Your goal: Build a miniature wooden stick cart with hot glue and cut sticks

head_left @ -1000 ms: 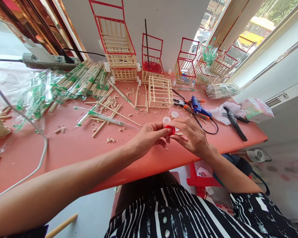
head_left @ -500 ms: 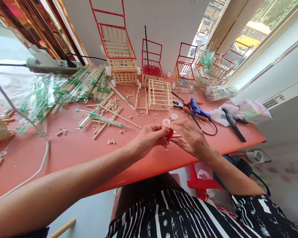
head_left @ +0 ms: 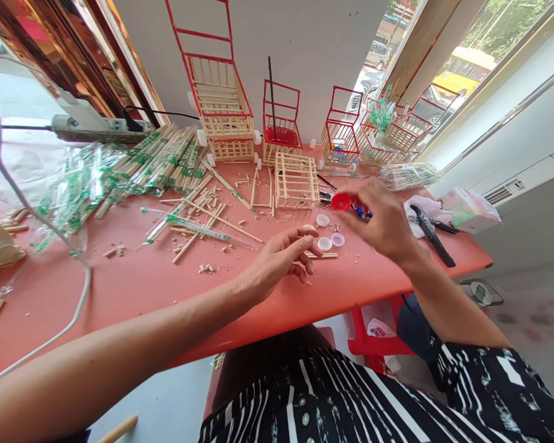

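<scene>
A red bottle cap [head_left: 340, 201] is pinched between the thumb and fingers of my right hand [head_left: 384, 221], raised over the table and slightly blurred. My left hand [head_left: 281, 261] hovers near the table with fingers loosely apart and nothing in them. Beside its fingertips lie a white cap [head_left: 324, 243], a pale lilac cap [head_left: 337, 239] and another white cap [head_left: 322, 220]; one more is partly behind the fingers. A short wooden stick [head_left: 324, 255] lies just in front of the caps. Behind my right hand, the blue glue gun [head_left: 362, 212] is mostly hidden.
Wrapped chopsticks [head_left: 157, 157] are piled at the left, near loose sticks and scraps. A stick-built crate [head_left: 297, 179] lies behind the caps. Small carts with red frames, including a tall one [head_left: 221, 92], line the wall. Black-handled cutters [head_left: 431, 234] lie at the right; a white cable [head_left: 85, 289] crosses the left.
My right hand has moved away from my left, up and to the right, carrying the red bottle cap. My left hand has let go of the cap, its fingers opening, uncovering caps on the table.
</scene>
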{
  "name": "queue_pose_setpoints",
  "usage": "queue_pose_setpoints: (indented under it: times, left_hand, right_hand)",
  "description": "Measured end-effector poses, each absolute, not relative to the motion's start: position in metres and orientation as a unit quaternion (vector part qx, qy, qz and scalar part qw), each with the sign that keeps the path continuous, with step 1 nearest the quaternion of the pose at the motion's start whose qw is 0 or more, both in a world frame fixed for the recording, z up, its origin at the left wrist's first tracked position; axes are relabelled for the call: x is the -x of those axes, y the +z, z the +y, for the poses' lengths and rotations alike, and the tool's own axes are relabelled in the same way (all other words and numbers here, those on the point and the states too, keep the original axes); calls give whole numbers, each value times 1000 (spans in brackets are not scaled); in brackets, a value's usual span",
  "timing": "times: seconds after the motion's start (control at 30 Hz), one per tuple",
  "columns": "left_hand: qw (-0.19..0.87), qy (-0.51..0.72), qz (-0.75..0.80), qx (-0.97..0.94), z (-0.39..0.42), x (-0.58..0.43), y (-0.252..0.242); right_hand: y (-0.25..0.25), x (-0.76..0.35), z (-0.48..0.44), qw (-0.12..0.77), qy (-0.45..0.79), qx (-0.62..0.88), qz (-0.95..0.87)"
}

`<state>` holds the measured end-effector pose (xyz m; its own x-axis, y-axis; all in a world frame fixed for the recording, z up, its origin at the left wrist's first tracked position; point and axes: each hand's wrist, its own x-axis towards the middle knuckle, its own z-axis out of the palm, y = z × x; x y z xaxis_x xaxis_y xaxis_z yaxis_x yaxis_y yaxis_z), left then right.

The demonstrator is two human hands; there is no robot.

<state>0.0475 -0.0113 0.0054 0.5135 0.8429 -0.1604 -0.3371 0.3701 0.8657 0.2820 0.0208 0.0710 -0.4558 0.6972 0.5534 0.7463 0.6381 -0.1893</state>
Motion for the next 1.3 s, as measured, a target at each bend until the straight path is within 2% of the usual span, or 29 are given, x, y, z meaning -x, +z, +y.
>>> queue_pose_setpoints:
  times: [0.13,0.23,0.37,0.5,0.6,0.67,0.73,0.8,0.93,1.1,1.3]
  left_hand:
    - [733,410,318,-440,-13,-47,8]
    - [717,394,328,-473,-15,-47,10]
    - [722,371,331,-482,-18,-48,12]
    - [724,359,326,-491,-19,-48,10]
    - [717,359,318,-506,-21,-50,6]
    - [713,357,315,-515,-21,-52,3]
    - [713,353,313,-519,-21,-53,0]
    - [709,352,318,-522,-21,-54,-3]
    - [652,359,344,-573,-23,-51,-3]
    - [541,380,352,-662,-24,-48,-1]
    - [532,365,337,-686,-23,-47,-2]
  right_hand:
    - [105,-310,118,336,-49,539,-770]
    - [124,-329,189,315,-69,628,-708]
    - [128,-354,225,331,-64,620,-708]
    - [110,-380,190,347,-71,554,-754]
    - [88,-391,139,346,-8,586,-733]
    - [73,-388,100,394,57,582,-709]
    - [59,-374,59,400,81,565,-717]
    - [48,-351,19,394,118,530,-742]
    - [34,-295,-42,312,204,422,-826]
    - [19,-252,-62,318,208,406,-831]
    - [11,-250,-67,313,255,424,-810]
